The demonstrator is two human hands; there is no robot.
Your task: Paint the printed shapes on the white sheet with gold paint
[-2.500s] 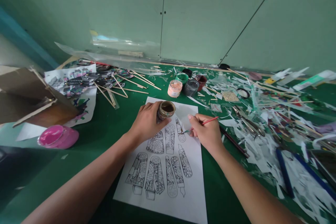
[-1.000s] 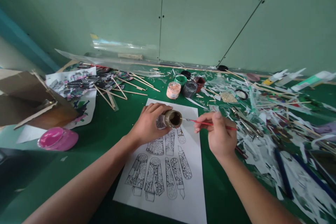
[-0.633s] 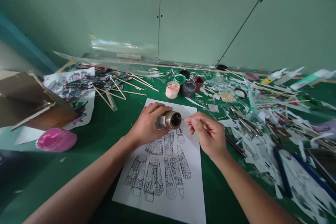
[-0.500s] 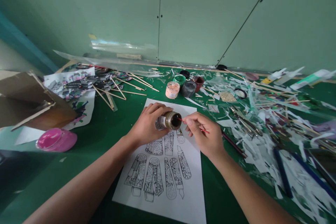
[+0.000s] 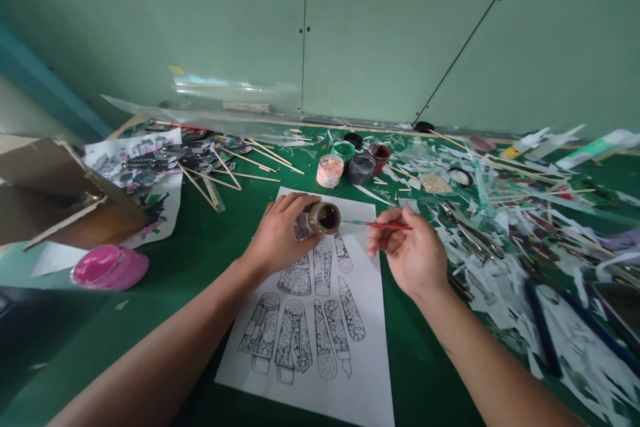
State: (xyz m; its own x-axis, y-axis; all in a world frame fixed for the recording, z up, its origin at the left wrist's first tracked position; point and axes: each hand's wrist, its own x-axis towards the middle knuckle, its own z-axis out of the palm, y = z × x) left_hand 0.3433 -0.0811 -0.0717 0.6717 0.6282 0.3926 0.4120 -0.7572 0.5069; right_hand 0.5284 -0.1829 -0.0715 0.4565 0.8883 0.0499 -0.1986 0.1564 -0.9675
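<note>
My left hand (image 5: 280,235) is closed round a small open paint jar (image 5: 324,217), holding it tilted with its mouth toward the right, just above the top of a white sheet (image 5: 320,327) printed with black outline patterns. My right hand (image 5: 413,250) pinches a thin red-handled brush (image 5: 380,225). The brush lies level, its tip a short way right of the jar's mouth and outside it. Both hands hover over the sheet's upper part on the green table (image 5: 210,247).
Several small paint pots (image 5: 350,163) stand behind the sheet. A pink lid (image 5: 109,265) and a cardboard box (image 5: 55,190) lie at the left, with wooden sticks (image 5: 225,170) and printed cut-outs behind. Paper scraps, scissors (image 5: 473,233) and blue pens (image 5: 543,327) cover the right side.
The brush tip was inside the jar's mouth half a second ago; my right hand has drawn it out to the right. The jar stays tilted in my left hand.
</note>
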